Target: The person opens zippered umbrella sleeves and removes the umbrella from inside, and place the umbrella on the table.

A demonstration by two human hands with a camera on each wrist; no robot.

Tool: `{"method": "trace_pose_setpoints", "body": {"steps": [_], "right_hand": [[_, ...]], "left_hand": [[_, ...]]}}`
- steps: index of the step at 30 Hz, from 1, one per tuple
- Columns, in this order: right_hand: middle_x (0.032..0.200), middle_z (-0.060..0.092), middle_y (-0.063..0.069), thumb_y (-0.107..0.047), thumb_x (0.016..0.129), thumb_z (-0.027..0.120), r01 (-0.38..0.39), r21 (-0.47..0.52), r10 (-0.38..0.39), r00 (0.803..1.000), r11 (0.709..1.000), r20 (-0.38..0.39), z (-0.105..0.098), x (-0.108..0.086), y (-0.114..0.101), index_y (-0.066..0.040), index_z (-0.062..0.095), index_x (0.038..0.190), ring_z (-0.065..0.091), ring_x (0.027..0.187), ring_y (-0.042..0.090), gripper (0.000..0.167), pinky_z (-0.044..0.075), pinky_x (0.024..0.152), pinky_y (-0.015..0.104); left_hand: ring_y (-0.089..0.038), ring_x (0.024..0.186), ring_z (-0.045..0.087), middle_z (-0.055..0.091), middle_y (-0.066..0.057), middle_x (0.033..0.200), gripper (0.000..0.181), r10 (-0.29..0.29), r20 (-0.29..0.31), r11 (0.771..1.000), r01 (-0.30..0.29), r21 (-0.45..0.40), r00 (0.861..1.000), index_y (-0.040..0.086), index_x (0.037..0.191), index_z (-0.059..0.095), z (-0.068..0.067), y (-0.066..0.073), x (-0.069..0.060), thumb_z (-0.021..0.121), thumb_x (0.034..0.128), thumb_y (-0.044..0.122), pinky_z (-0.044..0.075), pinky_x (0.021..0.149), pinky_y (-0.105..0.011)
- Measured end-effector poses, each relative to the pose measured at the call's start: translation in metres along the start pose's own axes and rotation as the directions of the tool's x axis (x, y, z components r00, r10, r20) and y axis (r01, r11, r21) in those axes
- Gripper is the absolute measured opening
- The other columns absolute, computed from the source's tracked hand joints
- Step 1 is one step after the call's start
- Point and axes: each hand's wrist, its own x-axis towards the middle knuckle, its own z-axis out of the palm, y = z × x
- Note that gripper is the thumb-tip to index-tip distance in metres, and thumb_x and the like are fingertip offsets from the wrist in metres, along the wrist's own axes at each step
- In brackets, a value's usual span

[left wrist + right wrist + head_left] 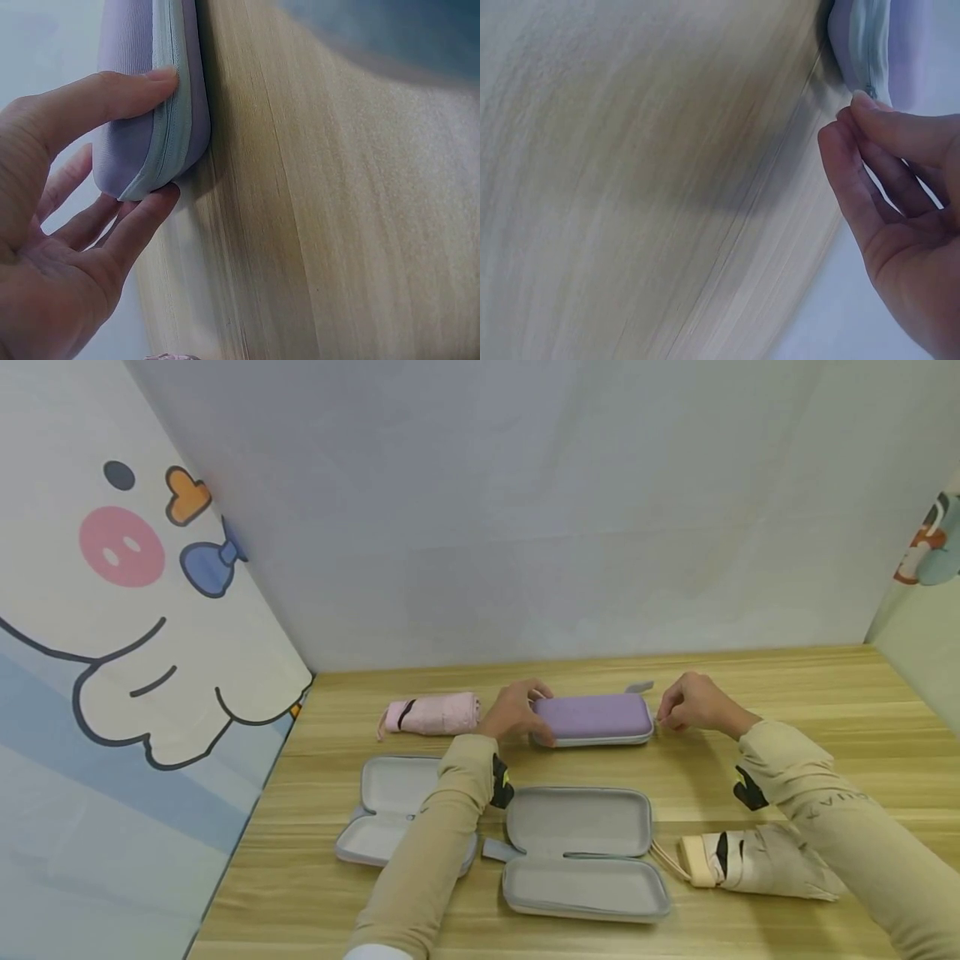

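Note:
A purple zippered hard case point(592, 717), closed, lies flat near the back of the table. My left hand point(517, 710) grips its left end; in the left wrist view the thumb point(139, 91) presses on the pale zipper band point(171, 90) and the other fingers curl about the end. At the opposite end my right hand point(701, 703) pinches the zipper pull between thumb and forefinger. The right wrist view shows the zipper slider point(870, 91) just at the thumb tip; the pull itself is mostly hidden by the fingers.
A pink folded umbrella point(441, 714) lies left of my left hand. Nearer me are two opened grey-lined cases, one point(401, 783) partly under my left forearm, the other point(581, 822) in the middle. A beige folded umbrella point(772, 860) lies beneath my right forearm. A wall stands behind.

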Motion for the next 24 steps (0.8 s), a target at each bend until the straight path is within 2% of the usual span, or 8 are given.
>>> {"method": "trace_pose_setpoints", "body": {"steps": [7,14,24], "right_hand": [[0.067,0.067,0.009,0.007,0.075,0.068,-0.019,0.005,0.019,1.000,1.000,0.000,0.0011,0.0002,0.0021,0.004,0.069,0.071,0.060,0.060,0.017,0.005,0.055,0.057,0.034],[0.065,0.066,0.007,0.006,0.075,0.070,0.007,-0.009,-0.007,1.000,1.000,-0.006,0.0025,0.0010,0.0035,0.003,0.069,0.069,0.059,0.059,0.015,0.007,0.054,0.056,0.032],[0.065,0.066,0.007,0.008,0.072,0.070,-0.005,0.016,0.005,1.000,1.000,0.016,0.0037,-0.0030,0.0001,0.004,0.069,0.069,0.060,0.059,0.015,0.006,0.054,0.055,0.031]], "left_hand": [[-0.024,0.110,0.055,0.059,-0.010,0.123,0.067,-0.001,-0.001,1.000,0.001,0.013,1.000,0.012,0.115,0.060,0.0002,-0.0001,0.0008,0.091,0.0559,0.006,0.047,0.088,-0.032],[-0.024,0.109,0.055,0.059,-0.011,0.123,0.066,0.012,-0.003,1.000,-0.012,0.010,1.000,0.012,0.114,0.061,-0.0004,-0.0001,0.0002,0.091,0.0559,0.006,0.048,0.087,-0.032],[-0.025,0.106,0.056,0.059,-0.012,0.123,0.066,0.025,-0.002,1.000,-0.025,0.003,1.000,0.011,0.115,0.061,-0.0015,-0.0001,-0.0018,0.091,0.0566,0.005,0.048,0.085,-0.032]]}}
